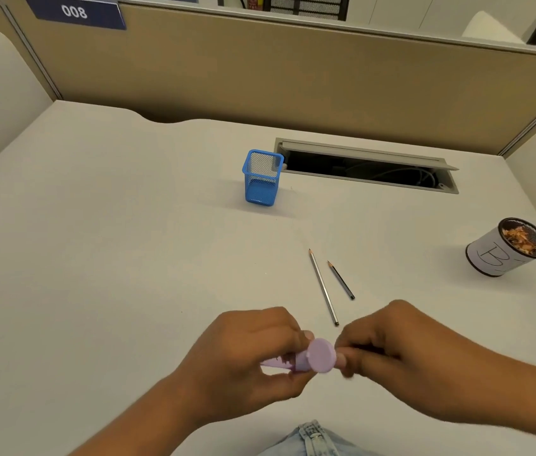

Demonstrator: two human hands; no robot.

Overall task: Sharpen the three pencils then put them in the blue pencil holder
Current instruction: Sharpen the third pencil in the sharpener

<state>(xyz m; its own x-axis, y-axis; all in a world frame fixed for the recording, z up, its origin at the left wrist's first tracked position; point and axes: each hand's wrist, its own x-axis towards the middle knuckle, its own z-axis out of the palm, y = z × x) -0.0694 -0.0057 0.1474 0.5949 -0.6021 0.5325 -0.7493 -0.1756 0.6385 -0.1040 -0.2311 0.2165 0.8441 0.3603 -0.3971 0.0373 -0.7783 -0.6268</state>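
Note:
Near the desk's front edge my left hand [250, 353] grips a lilac pencil sharpener [312, 357]. My right hand [401, 350] is closed right against the sharpener's round end, its fingers pinched on a pencil that they hide almost entirely. Two pencils lie loose on the white desk just beyond my hands, points away from me: a long grey pencil [323, 287] and a shorter dark pencil [341, 280] to its right. The blue mesh pencil holder [261, 179] stands upright farther back at the middle, and nothing shows inside it.
A black mesh cup [506, 250] wrapped in white paper holds pencil shavings at the right. An open cable slot [368, 169] runs behind the holder. A tan partition [260, 70] closes the back of the white desk [95, 225].

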